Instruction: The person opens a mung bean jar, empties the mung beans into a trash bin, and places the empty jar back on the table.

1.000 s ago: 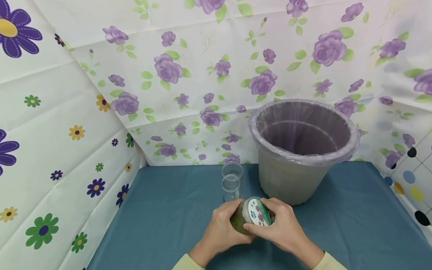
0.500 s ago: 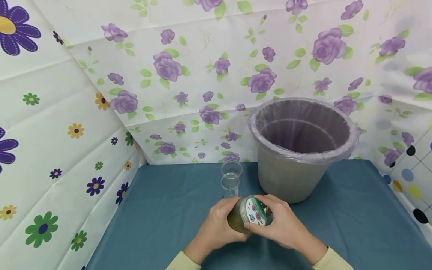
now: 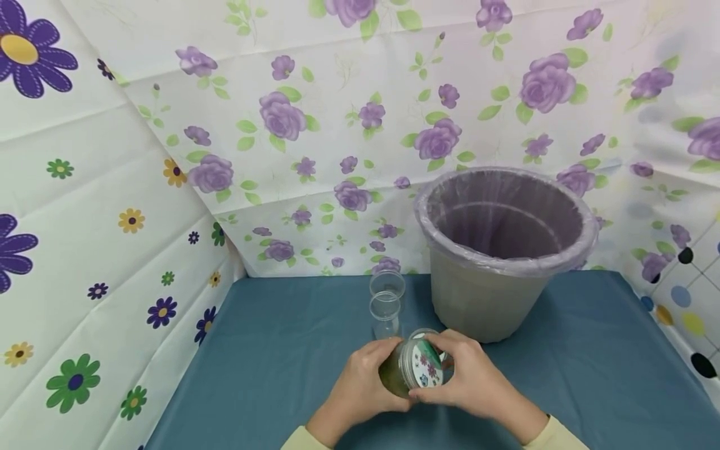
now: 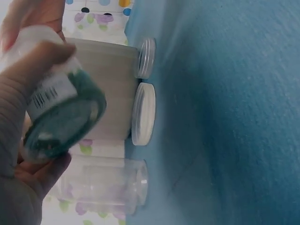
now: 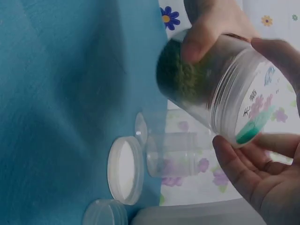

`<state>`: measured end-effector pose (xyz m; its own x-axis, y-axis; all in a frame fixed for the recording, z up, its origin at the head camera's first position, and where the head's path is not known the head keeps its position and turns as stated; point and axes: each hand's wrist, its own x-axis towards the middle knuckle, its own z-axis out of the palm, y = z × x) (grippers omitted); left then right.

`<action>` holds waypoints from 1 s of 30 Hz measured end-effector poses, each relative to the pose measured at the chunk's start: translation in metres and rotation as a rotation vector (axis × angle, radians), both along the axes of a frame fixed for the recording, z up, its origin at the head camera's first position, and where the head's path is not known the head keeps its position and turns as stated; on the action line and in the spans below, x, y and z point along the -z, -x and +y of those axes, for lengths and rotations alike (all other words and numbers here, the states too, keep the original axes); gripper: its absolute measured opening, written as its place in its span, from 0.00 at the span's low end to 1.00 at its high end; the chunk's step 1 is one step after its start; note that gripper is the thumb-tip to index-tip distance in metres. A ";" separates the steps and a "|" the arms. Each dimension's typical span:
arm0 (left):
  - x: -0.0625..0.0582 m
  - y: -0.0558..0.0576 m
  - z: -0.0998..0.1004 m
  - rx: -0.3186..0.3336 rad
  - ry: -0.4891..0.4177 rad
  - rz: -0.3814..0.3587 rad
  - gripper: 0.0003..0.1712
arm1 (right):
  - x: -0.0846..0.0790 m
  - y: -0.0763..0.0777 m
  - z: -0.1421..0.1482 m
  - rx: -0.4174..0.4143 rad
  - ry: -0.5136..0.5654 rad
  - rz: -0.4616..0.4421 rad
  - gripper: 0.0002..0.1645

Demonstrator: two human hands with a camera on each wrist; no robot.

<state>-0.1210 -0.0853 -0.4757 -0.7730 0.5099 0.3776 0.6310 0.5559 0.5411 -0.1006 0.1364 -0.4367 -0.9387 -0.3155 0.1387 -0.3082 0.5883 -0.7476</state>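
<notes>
A clear jar (image 3: 392, 370) with dark green dried contents is held tilted above the cloth, its lid toward the right. My left hand (image 3: 362, 381) grips the jar body, thumb and fingers on opposite sides. On the clear lid, a white label (image 3: 425, 362) shows pink flowers, green, and dark writing. The fingers of my right hand (image 3: 472, 378) curl around the rim of this lid (image 5: 227, 101). In the left wrist view, the jar's base (image 4: 65, 129) and a barcode sticker (image 4: 51, 96) show. The lid appears seated on the jar.
Two clear jars (image 3: 385, 307) stand behind my hands. Near them a white-lined lid (image 5: 125, 171) and a clear lid (image 5: 105, 214) rest on the blue cloth (image 3: 281, 350). A large bin (image 3: 478, 300) with a purple liner stands back right, before flowered sheeting.
The label on the lid has turned counterclockwise, its blue drawing moving from the left toward the bottom. Both hands keep their hold on the jar. The head view has shifted slightly.
</notes>
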 end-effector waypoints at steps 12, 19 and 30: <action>0.003 -0.001 -0.005 0.001 0.032 -0.079 0.47 | 0.000 0.001 0.002 -0.078 -0.104 0.019 0.50; 0.005 -0.001 -0.007 -0.011 0.093 -0.010 0.48 | -0.002 0.001 -0.002 -0.071 -0.208 0.025 0.56; 0.004 0.001 -0.010 -0.019 0.120 -0.008 0.49 | -0.005 0.005 -0.007 -0.059 -0.289 0.099 0.54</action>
